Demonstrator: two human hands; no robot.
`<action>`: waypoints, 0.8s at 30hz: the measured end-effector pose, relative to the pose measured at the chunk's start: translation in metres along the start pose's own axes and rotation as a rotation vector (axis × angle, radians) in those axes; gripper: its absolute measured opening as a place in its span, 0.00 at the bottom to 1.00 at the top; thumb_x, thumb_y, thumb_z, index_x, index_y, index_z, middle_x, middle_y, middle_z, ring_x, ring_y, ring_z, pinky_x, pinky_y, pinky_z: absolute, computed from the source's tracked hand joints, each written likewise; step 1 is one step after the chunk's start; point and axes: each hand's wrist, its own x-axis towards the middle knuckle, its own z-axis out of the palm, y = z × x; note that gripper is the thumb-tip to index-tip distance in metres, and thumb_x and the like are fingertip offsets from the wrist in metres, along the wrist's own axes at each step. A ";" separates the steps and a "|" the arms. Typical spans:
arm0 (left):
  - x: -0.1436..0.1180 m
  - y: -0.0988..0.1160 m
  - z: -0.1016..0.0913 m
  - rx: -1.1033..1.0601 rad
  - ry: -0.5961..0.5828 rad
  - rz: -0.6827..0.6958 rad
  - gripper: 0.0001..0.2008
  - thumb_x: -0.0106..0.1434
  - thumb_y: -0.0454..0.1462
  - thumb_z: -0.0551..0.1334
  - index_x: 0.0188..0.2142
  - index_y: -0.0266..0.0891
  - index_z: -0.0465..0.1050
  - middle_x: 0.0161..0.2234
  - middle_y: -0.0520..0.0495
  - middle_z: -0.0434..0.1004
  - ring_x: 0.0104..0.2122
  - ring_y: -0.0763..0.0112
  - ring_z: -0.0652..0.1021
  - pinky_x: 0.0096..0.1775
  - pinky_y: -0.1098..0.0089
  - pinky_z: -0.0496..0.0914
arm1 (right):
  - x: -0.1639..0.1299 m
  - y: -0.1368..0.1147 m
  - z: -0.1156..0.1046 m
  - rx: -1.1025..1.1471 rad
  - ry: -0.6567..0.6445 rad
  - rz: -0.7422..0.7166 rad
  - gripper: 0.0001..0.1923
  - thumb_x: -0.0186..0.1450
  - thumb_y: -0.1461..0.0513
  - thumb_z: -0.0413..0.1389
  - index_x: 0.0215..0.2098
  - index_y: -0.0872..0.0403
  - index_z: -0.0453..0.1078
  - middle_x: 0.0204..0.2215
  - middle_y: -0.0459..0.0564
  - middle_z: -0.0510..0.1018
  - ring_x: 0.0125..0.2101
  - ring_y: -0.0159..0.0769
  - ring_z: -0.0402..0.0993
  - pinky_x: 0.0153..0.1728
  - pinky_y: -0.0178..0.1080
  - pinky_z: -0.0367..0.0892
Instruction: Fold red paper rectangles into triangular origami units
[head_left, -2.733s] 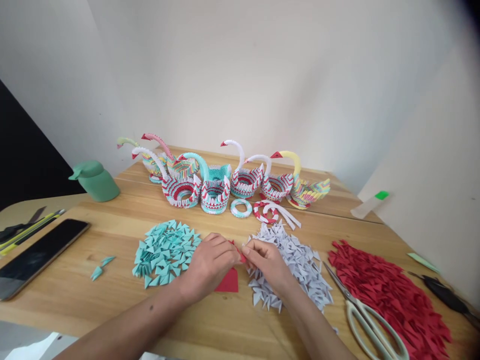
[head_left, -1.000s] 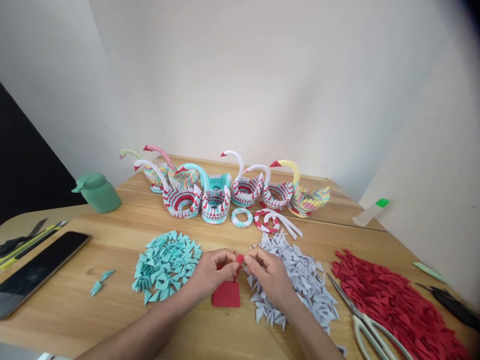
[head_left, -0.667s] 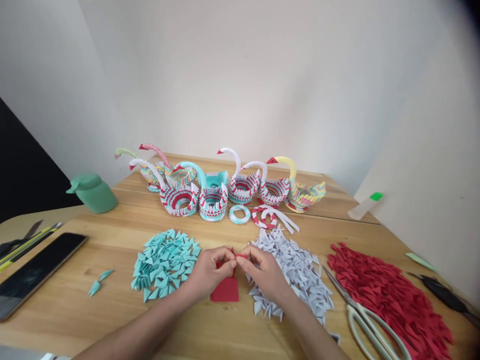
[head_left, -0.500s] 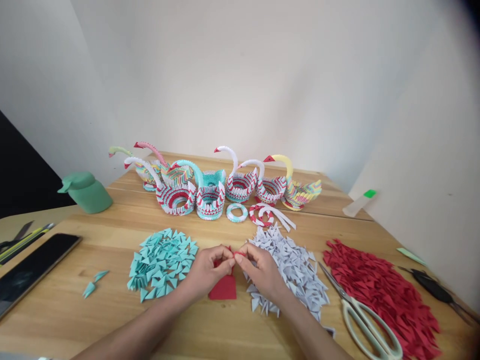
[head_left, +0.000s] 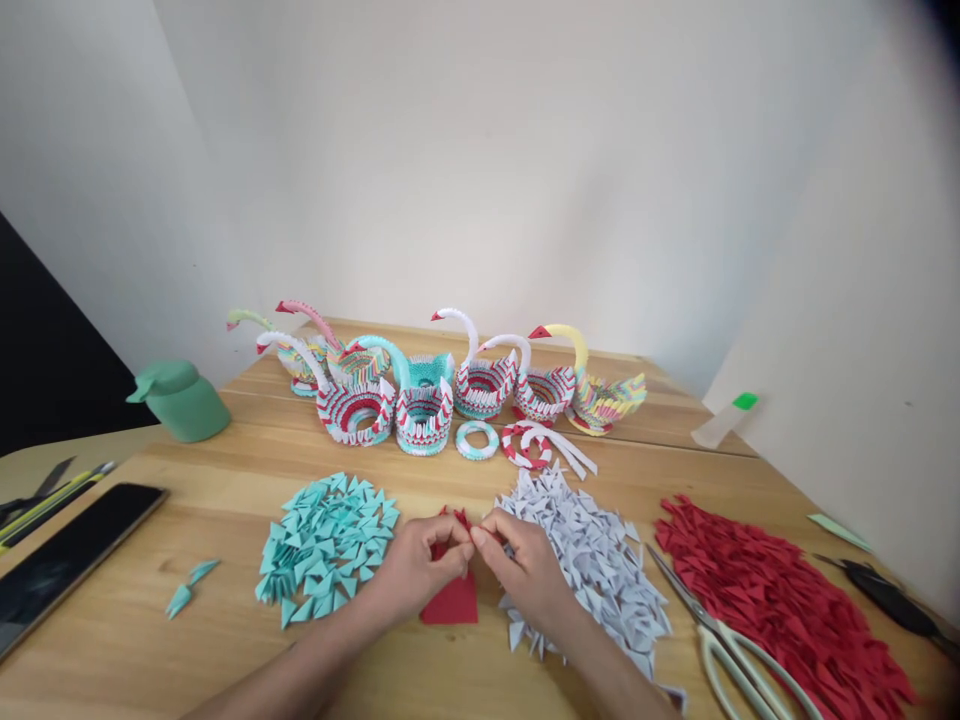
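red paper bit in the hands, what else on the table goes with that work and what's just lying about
In hand:
left hand
right hand
red paper piece
red paper sheet
red triangle pile

Lying about:
scissors
teal triangle pile
white triangle pile
paper swans
phone
green bottle

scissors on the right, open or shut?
Shut, as far as shows: the scissors lie flat beside the red pile, blades together in one line to the tip. Handles partly cut off.
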 end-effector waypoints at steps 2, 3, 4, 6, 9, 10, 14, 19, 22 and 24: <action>0.001 0.000 -0.001 -0.051 0.000 -0.017 0.11 0.57 0.38 0.58 0.22 0.35 0.68 0.20 0.50 0.70 0.23 0.74 0.68 0.28 0.73 0.62 | 0.001 -0.001 -0.002 0.043 -0.012 0.027 0.16 0.68 0.56 0.48 0.24 0.54 0.62 0.18 0.40 0.63 0.22 0.28 0.60 0.25 0.32 0.54; 0.002 0.000 -0.002 -0.092 0.007 -0.028 0.11 0.57 0.39 0.59 0.22 0.35 0.68 0.20 0.50 0.70 0.23 0.74 0.69 0.29 0.73 0.62 | 0.001 -0.001 -0.003 0.086 -0.031 0.043 0.17 0.68 0.55 0.47 0.24 0.54 0.63 0.19 0.41 0.65 0.22 0.29 0.61 0.26 0.32 0.55; 0.002 0.000 -0.003 -0.137 0.017 -0.040 0.11 0.56 0.39 0.60 0.22 0.35 0.67 0.20 0.50 0.70 0.22 0.74 0.69 0.28 0.73 0.62 | 0.002 -0.001 -0.006 0.137 -0.054 0.057 0.17 0.69 0.55 0.46 0.26 0.54 0.64 0.20 0.41 0.66 0.23 0.29 0.63 0.27 0.32 0.57; 0.003 0.001 -0.005 -0.215 0.032 -0.061 0.11 0.55 0.41 0.61 0.23 0.35 0.68 0.19 0.51 0.70 0.21 0.75 0.68 0.27 0.74 0.62 | 0.003 -0.002 -0.010 0.217 -0.085 0.078 0.17 0.69 0.53 0.45 0.29 0.54 0.66 0.21 0.42 0.69 0.24 0.30 0.65 0.28 0.32 0.59; 0.003 0.002 -0.005 -0.256 0.028 -0.074 0.13 0.54 0.43 0.63 0.23 0.35 0.68 0.18 0.51 0.70 0.20 0.75 0.68 0.26 0.74 0.62 | 0.005 -0.002 -0.016 0.190 -0.057 0.090 0.17 0.69 0.55 0.46 0.27 0.54 0.66 0.21 0.43 0.71 0.24 0.31 0.66 0.29 0.32 0.60; 0.003 0.002 -0.004 -0.253 0.021 -0.077 0.14 0.54 0.44 0.63 0.23 0.35 0.68 0.19 0.51 0.70 0.20 0.75 0.68 0.26 0.74 0.62 | 0.005 -0.002 -0.017 0.160 -0.041 0.087 0.17 0.69 0.55 0.46 0.26 0.54 0.66 0.20 0.43 0.70 0.24 0.30 0.66 0.28 0.32 0.59; 0.001 0.005 -0.003 -0.238 0.003 -0.067 0.16 0.56 0.47 0.62 0.24 0.35 0.67 0.19 0.50 0.70 0.20 0.75 0.68 0.27 0.73 0.62 | 0.005 -0.004 -0.015 0.091 0.011 0.079 0.17 0.68 0.57 0.47 0.22 0.53 0.65 0.19 0.42 0.69 0.22 0.30 0.65 0.27 0.32 0.58; -0.001 0.009 -0.003 -0.142 0.051 -0.048 0.14 0.56 0.43 0.61 0.22 0.35 0.67 0.19 0.50 0.70 0.21 0.75 0.68 0.27 0.73 0.61 | 0.004 -0.006 -0.011 0.208 -0.038 0.129 0.15 0.67 0.54 0.48 0.28 0.54 0.68 0.21 0.43 0.71 0.23 0.31 0.66 0.26 0.32 0.59; -0.002 0.008 -0.001 -0.074 0.032 -0.038 0.13 0.57 0.41 0.60 0.21 0.35 0.67 0.19 0.49 0.70 0.22 0.74 0.67 0.28 0.73 0.61 | 0.003 -0.006 -0.009 0.190 -0.034 0.130 0.14 0.66 0.55 0.50 0.27 0.54 0.68 0.20 0.43 0.70 0.22 0.30 0.64 0.25 0.32 0.59; -0.001 0.007 0.001 -0.082 0.010 -0.039 0.12 0.58 0.41 0.59 0.23 0.35 0.68 0.20 0.50 0.70 0.22 0.74 0.68 0.28 0.73 0.61 | 0.003 -0.005 -0.007 0.137 0.003 0.123 0.15 0.65 0.56 0.51 0.24 0.54 0.67 0.18 0.42 0.69 0.21 0.29 0.63 0.25 0.32 0.58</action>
